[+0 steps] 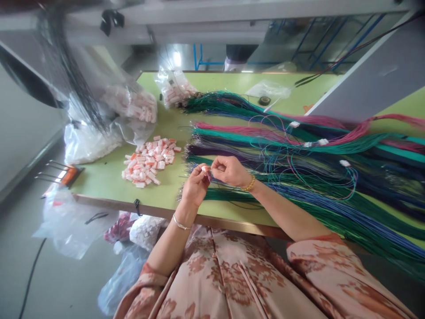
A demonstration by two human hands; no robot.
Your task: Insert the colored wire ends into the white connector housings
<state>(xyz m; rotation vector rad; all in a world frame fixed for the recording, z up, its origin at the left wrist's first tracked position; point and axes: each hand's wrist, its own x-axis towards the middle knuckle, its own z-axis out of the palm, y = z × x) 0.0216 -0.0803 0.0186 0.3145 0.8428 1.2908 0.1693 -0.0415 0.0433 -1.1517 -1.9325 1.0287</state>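
The left hand (193, 188) grips a small white-and-orange connector (205, 169) above the edge of a green table (102, 181), while the right hand (232, 172) pinches a thin wire (210, 171) just beside it. Left of the hands lies a loose pile of similar connectors (151, 160), with a clear bag (174, 87) of more pieces behind it. Long wire bundles (332, 195) in green, blue, pink and purple stretch across the right side, near a black roll of tape (264, 101).
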